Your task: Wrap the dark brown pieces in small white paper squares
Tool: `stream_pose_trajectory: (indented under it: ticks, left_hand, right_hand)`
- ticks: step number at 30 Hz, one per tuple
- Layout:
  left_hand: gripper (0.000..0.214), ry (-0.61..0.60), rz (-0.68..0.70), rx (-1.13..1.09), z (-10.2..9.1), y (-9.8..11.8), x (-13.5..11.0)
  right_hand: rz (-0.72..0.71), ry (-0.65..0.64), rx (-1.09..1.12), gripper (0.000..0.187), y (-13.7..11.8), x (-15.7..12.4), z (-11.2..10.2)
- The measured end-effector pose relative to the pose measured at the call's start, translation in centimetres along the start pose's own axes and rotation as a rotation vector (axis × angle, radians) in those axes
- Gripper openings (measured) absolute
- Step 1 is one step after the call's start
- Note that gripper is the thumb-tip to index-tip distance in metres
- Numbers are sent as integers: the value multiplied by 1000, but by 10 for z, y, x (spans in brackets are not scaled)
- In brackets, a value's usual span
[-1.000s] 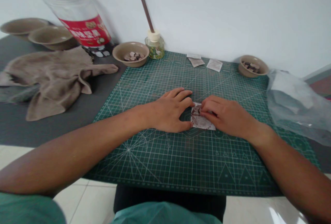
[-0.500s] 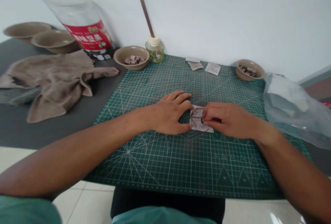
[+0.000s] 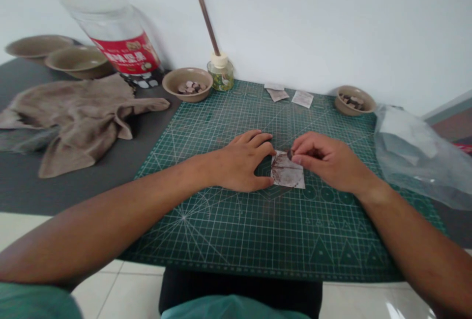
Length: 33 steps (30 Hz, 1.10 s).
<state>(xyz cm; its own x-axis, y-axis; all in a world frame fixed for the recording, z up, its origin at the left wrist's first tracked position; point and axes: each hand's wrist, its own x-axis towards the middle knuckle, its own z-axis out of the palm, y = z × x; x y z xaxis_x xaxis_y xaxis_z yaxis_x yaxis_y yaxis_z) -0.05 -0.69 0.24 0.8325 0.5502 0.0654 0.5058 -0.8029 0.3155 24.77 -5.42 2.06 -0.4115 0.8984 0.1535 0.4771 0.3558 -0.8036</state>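
a small square of white paper [image 3: 286,171] lies flat near the middle of the green cutting mat [image 3: 228,230], slightly turned from the mat's edges. its surface is blotched with reddish-brown stains, heaviest toward the left side, and a thin brown line runs across it. a dark brown chip [image 3: 290,154], too small to make out in detail, sits at the paper's far edge, pinched by the fingertips [image 3: 295,158] of the right hand [image 3: 324,158]. the left hand [image 3: 239,161] lies just beside the paper, its fingertips [image 3: 271,181] touching the left edge.
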Motion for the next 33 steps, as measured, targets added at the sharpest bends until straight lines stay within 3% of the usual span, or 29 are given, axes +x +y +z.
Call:
stream_pose_trajectory:
  ticks: [4,7,12,16,22,27,33]
  left_hand:
    - [45,125,5,-109,-5,4,10]
    - [41,296,-35,-190,-5,10,17]
    - [29,515,7,-213,5,18,24]
    - [21,622,19,-205,10,18,29]
    - [19,702,164,-190,9,16,28]
    - [26,699,216,-149,7,18,25]
    - [28,725,291,-170,7,20,25]
  right_hand:
    - [175,181,450,19,4,4,8]
    - [280,222,662,20,3,7,14]
    - [302,206,877,21,-3,8,18]
    - [308,184,953,24,-9,8,18]
    - [319,145,942,23,-12,3,19]
    - [288,104,939,29,-11,1,17]
    - [271,36,988,21,-8,0,16]
